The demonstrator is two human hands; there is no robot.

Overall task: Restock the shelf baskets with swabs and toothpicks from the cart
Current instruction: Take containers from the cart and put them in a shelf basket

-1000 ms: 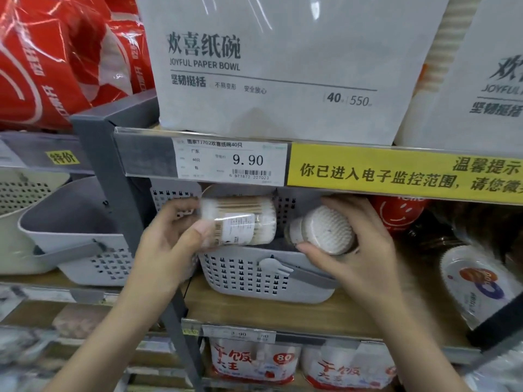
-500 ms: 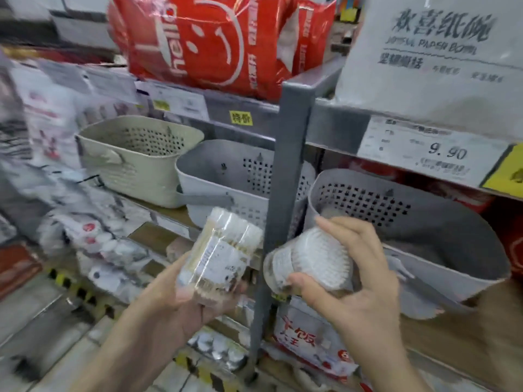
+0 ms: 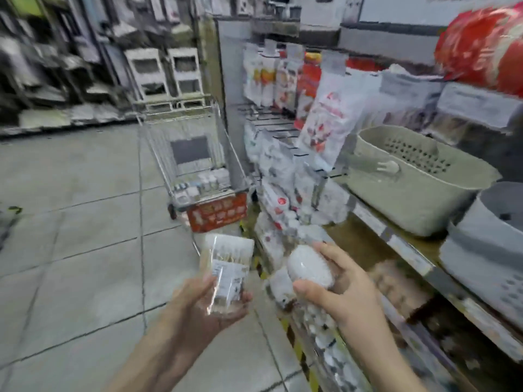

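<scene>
My left hand (image 3: 210, 302) grips a clear tub of wooden sticks with a white label (image 3: 226, 267), held low over the floor. Just to the right of it, my right hand (image 3: 336, 290) holds a clear tub of white-tipped swabs (image 3: 310, 265), its round white end facing me. A beige perforated basket (image 3: 418, 193) and a grey basket (image 3: 486, 250) stand on the shelf at the right, well above and right of both hands. The wire cart (image 3: 189, 165) stands ahead in the aisle, with small packs lying in its bottom.
Hanging packets (image 3: 319, 123) fill a rack at the shelf end between the cart and the baskets. Red bags (image 3: 481, 49) lie on the upper shelf. Stacked white goods (image 3: 283, 210) crowd the lower shelves by my right hand. Grey tiled floor (image 3: 70, 222) spreads to the left.
The view has swung left from the shelf toward the aisle and cart. Both hands, still holding their tubs, have come away from the grey basket and dropped lower.
</scene>
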